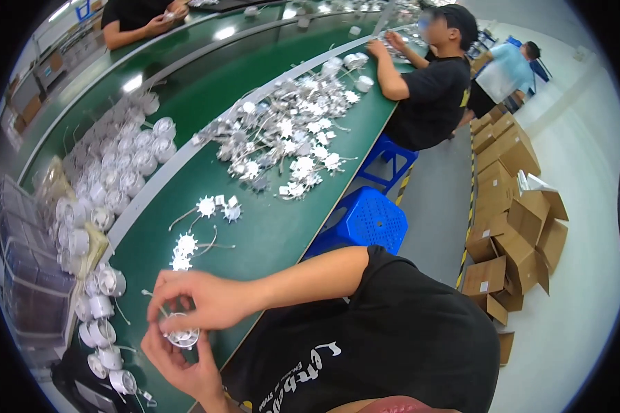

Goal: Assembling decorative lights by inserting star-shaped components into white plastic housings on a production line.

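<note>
A small white round housing (183, 338) with an open, ribbed inside rests in my left hand (179, 365), whose fingers curl around it. My right hand (210, 301) comes over the top, thumb and fingers bent down onto the housing. A thin pale wire (147, 293) sticks out past the right fingers; whether they pinch it is hidden. Just beyond my right hand, silvery star-shaped metal plates (186, 244) with wires lie on the green table (255, 224). To the left of my hands stands a row of white round housings (102, 332).
A big heap of star-shaped plates (289, 131) covers the table farther off. More white housings (127, 162) pile up behind a grey rail (141, 199). Clear plastic trays (38, 275) stand at left. Blue stools (375, 220), cardboard boxes (510, 234) and co-workers (434, 82) are on the right.
</note>
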Demonstrator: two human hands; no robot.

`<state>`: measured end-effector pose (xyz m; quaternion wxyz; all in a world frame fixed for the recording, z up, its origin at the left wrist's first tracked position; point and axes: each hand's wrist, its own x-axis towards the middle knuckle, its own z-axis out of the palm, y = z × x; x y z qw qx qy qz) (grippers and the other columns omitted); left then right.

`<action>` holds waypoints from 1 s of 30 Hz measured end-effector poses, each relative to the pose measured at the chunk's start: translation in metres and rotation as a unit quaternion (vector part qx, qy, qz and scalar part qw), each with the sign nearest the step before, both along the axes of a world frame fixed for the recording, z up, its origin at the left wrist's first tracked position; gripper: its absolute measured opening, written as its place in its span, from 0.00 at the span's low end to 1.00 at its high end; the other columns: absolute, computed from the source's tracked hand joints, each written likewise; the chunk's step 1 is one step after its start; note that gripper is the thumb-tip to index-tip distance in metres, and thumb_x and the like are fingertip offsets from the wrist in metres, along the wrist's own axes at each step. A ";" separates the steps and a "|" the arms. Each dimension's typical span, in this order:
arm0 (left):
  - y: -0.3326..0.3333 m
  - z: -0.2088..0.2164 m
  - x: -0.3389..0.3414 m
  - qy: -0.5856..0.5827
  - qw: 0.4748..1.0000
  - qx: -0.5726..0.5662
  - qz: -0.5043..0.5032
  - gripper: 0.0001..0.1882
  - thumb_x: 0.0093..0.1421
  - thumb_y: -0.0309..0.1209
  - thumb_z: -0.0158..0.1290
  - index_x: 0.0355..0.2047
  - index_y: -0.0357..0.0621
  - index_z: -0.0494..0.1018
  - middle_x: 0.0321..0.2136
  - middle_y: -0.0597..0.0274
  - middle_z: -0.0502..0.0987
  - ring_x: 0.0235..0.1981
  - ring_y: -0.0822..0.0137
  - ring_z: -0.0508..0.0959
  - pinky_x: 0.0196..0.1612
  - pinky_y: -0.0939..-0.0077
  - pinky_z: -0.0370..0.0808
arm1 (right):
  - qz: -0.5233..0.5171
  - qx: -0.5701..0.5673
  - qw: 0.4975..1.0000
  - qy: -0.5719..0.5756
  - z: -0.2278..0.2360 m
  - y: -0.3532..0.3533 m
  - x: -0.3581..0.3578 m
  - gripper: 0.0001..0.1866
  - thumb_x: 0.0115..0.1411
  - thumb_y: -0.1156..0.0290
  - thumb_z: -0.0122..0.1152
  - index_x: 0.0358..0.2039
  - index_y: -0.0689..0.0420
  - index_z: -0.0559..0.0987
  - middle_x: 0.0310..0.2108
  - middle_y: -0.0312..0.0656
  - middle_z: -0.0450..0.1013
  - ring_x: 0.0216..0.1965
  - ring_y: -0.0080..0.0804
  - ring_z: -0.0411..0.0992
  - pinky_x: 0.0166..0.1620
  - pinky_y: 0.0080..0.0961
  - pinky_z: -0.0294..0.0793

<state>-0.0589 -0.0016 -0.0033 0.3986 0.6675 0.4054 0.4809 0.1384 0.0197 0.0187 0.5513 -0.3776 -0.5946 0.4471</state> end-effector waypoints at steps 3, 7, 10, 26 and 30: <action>-0.001 -0.001 -0.010 0.078 0.996 0.039 -0.003 0.38 0.54 0.24 0.74 0.65 0.34 0.73 0.61 0.51 0.68 0.61 0.52 0.75 0.65 0.60 0.73 | 0.019 -0.052 0.998 0.034 0.011 0.003 0.004 0.07 0.68 0.69 0.72 0.42 0.58 0.91 0.40 0.42 0.84 0.41 0.26 0.81 0.46 0.27 0.81; 0.005 0.021 0.004 -0.066 0.990 -0.120 0.025 0.33 0.55 0.20 0.74 0.61 0.34 0.76 0.55 0.53 0.81 0.56 0.61 0.82 0.59 0.68 0.80 | -0.072 0.085 0.984 -0.141 0.011 -0.012 0.031 0.10 0.61 0.79 0.74 0.43 0.58 0.91 0.36 0.44 0.86 0.33 0.32 0.82 0.38 0.27 0.80; 0.004 0.027 -0.003 -0.059 0.992 -0.102 0.042 0.35 0.54 0.21 0.76 0.61 0.34 0.76 0.51 0.57 0.83 0.52 0.64 0.84 0.58 0.69 0.81 | -0.069 0.148 0.961 -0.223 0.023 -0.039 0.031 0.12 0.58 0.86 0.70 0.43 0.65 0.89 0.32 0.47 0.83 0.31 0.34 0.81 0.33 0.26 0.78; 0.010 0.012 0.010 0.069 0.995 0.036 0.069 0.33 0.47 0.24 0.81 0.54 0.35 0.78 0.44 0.61 0.83 0.46 0.70 0.85 0.50 0.73 0.83 | 0.038 0.285 0.920 -0.266 0.000 -0.063 0.029 0.21 0.46 0.84 0.76 0.44 0.61 0.89 0.36 0.44 0.83 0.31 0.36 0.81 0.31 0.30 0.82; 0.016 0.002 0.015 0.045 0.991 0.033 0.123 0.33 0.44 0.32 0.82 0.49 0.39 0.80 0.40 0.58 0.82 0.36 0.63 0.84 0.37 0.69 0.82 | 0.077 0.269 0.903 -0.326 -0.004 -0.049 0.045 0.22 0.47 0.82 0.78 0.46 0.61 0.89 0.37 0.43 0.83 0.33 0.35 0.81 0.36 0.30 0.83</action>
